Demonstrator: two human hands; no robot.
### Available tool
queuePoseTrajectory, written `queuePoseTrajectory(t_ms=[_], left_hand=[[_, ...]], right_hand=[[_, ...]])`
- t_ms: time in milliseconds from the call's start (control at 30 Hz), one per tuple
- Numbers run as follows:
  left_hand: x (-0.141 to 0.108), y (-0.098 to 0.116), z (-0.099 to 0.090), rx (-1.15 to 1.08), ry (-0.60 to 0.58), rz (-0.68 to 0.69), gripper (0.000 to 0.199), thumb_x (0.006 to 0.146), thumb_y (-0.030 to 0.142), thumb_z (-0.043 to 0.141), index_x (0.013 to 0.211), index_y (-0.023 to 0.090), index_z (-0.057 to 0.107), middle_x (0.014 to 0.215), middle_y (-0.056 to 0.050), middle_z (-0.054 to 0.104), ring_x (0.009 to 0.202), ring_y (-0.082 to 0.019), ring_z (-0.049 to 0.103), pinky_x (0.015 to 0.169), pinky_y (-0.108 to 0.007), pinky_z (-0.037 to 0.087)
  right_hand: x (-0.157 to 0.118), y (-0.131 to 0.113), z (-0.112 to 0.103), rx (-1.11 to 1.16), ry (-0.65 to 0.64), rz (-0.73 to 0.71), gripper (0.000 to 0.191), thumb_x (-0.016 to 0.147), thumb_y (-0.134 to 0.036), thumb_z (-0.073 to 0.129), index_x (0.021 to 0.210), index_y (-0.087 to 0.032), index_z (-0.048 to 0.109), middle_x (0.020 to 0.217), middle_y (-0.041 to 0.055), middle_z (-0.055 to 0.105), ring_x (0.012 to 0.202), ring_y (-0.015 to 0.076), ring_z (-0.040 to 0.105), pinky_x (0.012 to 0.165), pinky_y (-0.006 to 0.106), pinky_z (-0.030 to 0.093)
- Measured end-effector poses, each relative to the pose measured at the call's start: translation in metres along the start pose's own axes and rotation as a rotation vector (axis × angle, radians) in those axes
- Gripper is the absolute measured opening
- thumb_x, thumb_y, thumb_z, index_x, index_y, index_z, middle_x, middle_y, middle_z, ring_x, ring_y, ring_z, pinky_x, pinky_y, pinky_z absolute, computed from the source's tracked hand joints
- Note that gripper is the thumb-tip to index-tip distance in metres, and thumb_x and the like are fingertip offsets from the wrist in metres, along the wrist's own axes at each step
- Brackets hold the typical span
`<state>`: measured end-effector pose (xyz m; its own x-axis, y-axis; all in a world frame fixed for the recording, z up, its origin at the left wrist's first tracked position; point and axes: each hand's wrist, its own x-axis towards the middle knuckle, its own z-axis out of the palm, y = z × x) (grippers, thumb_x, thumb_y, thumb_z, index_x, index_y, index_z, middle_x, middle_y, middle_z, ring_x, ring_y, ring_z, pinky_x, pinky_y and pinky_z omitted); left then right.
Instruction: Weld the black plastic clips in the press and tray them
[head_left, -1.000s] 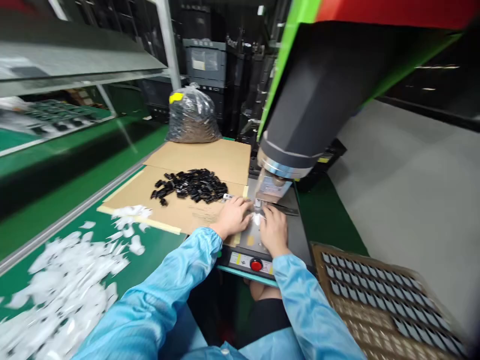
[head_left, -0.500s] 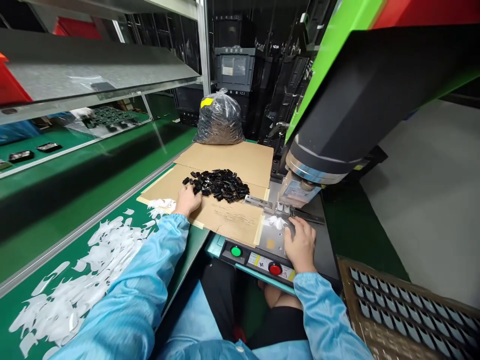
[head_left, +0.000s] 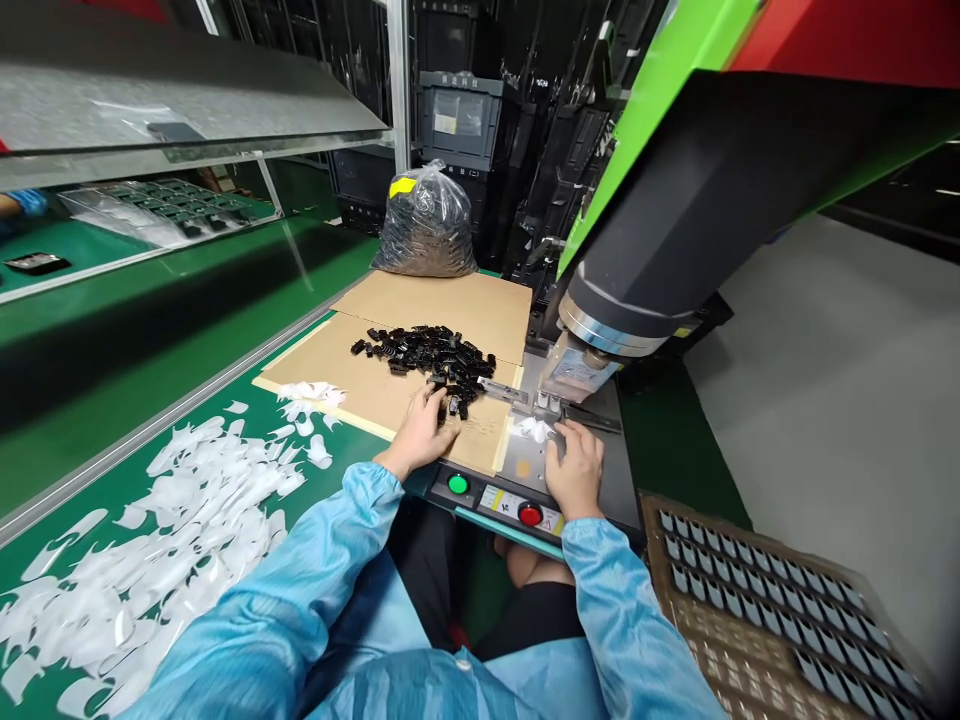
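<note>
My left hand (head_left: 420, 430) is at the near edge of a heap of small black parts (head_left: 435, 352) on brown cardboard (head_left: 360, 385). Its thumb and fingers are apart, with black pieces by the fingertips; whether it grips one is unclear. On the machine's metal plate (head_left: 529, 455), my right hand (head_left: 577, 465) rests with bent fingers near small white pieces (head_left: 534, 430) and a metal fixture (head_left: 549, 403). Its fingertips are partly hidden, so any held piece cannot be made out. Above the fixture sits the machine head (head_left: 574, 370).
White film scraps (head_left: 187, 510) cover the green bench at left. A clear bag of dark parts (head_left: 427, 220) stands behind the cardboard. Green (head_left: 458, 484) and red (head_left: 530, 514) buttons line the machine's front. A brown tray of grey parts (head_left: 757, 570) lies at lower right.
My left hand has moved right and nearer to me, from the heap's left side to its near edge. Some black parts now lie closer to me. The whole view has shifted slightly.
</note>
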<state>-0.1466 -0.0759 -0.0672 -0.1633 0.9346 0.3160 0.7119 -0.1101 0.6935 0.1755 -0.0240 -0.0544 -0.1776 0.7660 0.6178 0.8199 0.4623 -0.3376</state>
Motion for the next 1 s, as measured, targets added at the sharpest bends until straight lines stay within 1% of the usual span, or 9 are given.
queuePoseTrajectory(t_ms=[67, 167, 333, 433, 533, 633, 733, 833, 1000], left_hand=[[-0.007, -0.006, -0.011, 0.018, -0.001, 0.013, 0.082, 0.085, 0.039, 0.082, 0.156, 0.022, 0.044, 0.161, -0.019, 0.038, 0.157, -0.039, 0.036, 0.130, -0.057, 0.036], [-0.012, -0.010, -0.022, 0.061, 0.011, 0.017, 0.070, 0.087, 0.039, 0.080, 0.149, 0.021, 0.052, 0.142, -0.017, 0.054, 0.141, -0.036, 0.051, 0.122, -0.053, 0.045], [-0.011, 0.002, -0.025, 0.255, 0.007, -0.008, 0.041, 0.096, 0.049, 0.072, 0.131, 0.026, 0.068, 0.117, -0.011, 0.064, 0.120, -0.033, 0.059, 0.107, -0.051, 0.048], [-0.010, 0.009, -0.025, 0.344, -0.023, -0.003, 0.035, 0.100, 0.049, 0.067, 0.126, 0.027, 0.071, 0.113, -0.011, 0.067, 0.120, -0.034, 0.059, 0.105, -0.051, 0.047], [-0.012, 0.010, -0.027, 0.341, -0.038, 0.019, 0.028, 0.103, 0.042, 0.062, 0.126, 0.028, 0.069, 0.113, -0.010, 0.069, 0.120, -0.033, 0.060, 0.105, -0.050, 0.048], [-0.012, 0.009, -0.027, 0.247, -0.012, 0.049, 0.023, 0.103, 0.031, 0.059, 0.125, 0.025, 0.065, 0.116, -0.009, 0.069, 0.116, -0.029, 0.063, 0.105, -0.046, 0.050], [-0.010, 0.012, -0.023, 0.171, -0.007, 0.095, 0.020, 0.103, 0.024, 0.057, 0.123, 0.023, 0.062, 0.117, -0.010, 0.067, 0.112, -0.027, 0.065, 0.101, -0.042, 0.054], [-0.010, 0.020, -0.016, 0.137, -0.094, 0.217, 0.020, 0.104, 0.015, 0.048, 0.117, 0.022, 0.063, 0.116, -0.011, 0.064, 0.110, -0.025, 0.064, 0.097, -0.040, 0.056], [-0.022, 0.033, -0.011, 0.059, -0.216, 0.421, 0.023, 0.101, 0.008, 0.048, 0.109, 0.021, 0.065, 0.117, -0.012, 0.064, 0.115, -0.025, 0.062, 0.104, -0.043, 0.057]], right_hand=[[0.001, -0.015, 0.000, 0.024, -0.034, -0.022, 0.033, 0.097, -0.026, 0.054, 0.126, -0.022, 0.070, 0.135, 0.0138, 0.064, 0.128, 0.0331, 0.054, 0.111, 0.051, 0.045], [0.009, -0.053, 0.010, 0.115, -0.147, -0.094, 0.034, 0.098, -0.024, 0.054, 0.129, -0.023, 0.070, 0.131, 0.0126, 0.067, 0.123, 0.0325, 0.055, 0.108, 0.049, 0.046], [0.037, -0.121, 0.048, 0.140, -0.375, -0.145, 0.038, 0.101, -0.028, 0.059, 0.137, -0.022, 0.065, 0.127, 0.0120, 0.070, 0.121, 0.0321, 0.056, 0.107, 0.046, 0.046], [0.049, -0.140, 0.068, 0.042, -0.462, -0.103, 0.031, 0.102, -0.028, 0.060, 0.132, -0.022, 0.066, 0.123, 0.0124, 0.071, 0.118, 0.0308, 0.057, 0.103, 0.043, 0.046], [0.051, -0.135, 0.074, 0.009, -0.472, -0.068, 0.023, 0.104, -0.022, 0.053, 0.121, -0.022, 0.068, 0.114, 0.0103, 0.072, 0.112, 0.0281, 0.060, 0.098, 0.039, 0.045], [0.050, -0.118, 0.064, 0.020, -0.439, -0.060, 0.024, 0.104, -0.016, 0.048, 0.115, -0.021, 0.068, 0.111, 0.0087, 0.072, 0.108, 0.0264, 0.060, 0.096, 0.037, 0.044], [0.050, -0.100, 0.049, 0.002, -0.500, -0.161, 0.023, 0.100, -0.012, 0.050, 0.107, -0.022, 0.070, 0.106, 0.0077, 0.071, 0.102, 0.0256, 0.060, 0.090, 0.036, 0.044], [0.048, -0.088, 0.038, 0.010, -0.566, -0.287, 0.026, 0.100, -0.010, 0.051, 0.099, -0.023, 0.073, 0.106, 0.0077, 0.068, 0.101, 0.0250, 0.059, 0.089, 0.035, 0.045], [0.027, -0.083, 0.031, 0.148, -0.377, -0.216, 0.031, 0.104, -0.014, 0.046, 0.121, -0.022, 0.070, 0.125, 0.0114, 0.063, 0.113, 0.0253, 0.059, 0.100, 0.037, 0.048]])
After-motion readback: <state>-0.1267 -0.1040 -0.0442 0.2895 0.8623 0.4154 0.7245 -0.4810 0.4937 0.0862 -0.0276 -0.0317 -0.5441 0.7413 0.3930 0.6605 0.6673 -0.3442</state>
